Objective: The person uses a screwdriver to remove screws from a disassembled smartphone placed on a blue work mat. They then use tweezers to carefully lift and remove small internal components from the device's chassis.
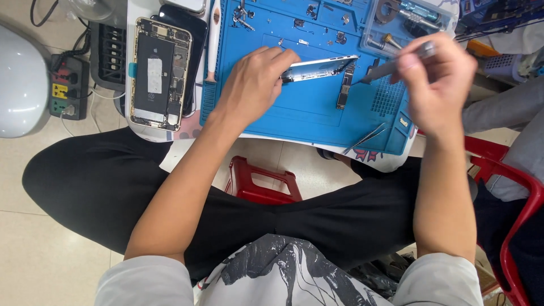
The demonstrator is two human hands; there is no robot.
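Note:
My left hand (255,85) grips the near end of a phone frame (317,68), tilted up on its edge over the blue work mat (306,107). A dark circuit board (344,90) hangs from the frame's right end down onto the mat. My right hand (436,79) holds a grey screwdriver (391,67), its tip pointing left at the spot where board and frame meet.
An opened phone with battery showing (158,73) lies left of the mat on a dark screen. Tweezers (365,137) rest at the mat's near edge. A clear parts tray (405,22) sits at the back right. A power strip (67,88), red stools (260,181) and a second person's leg (510,113) surround me.

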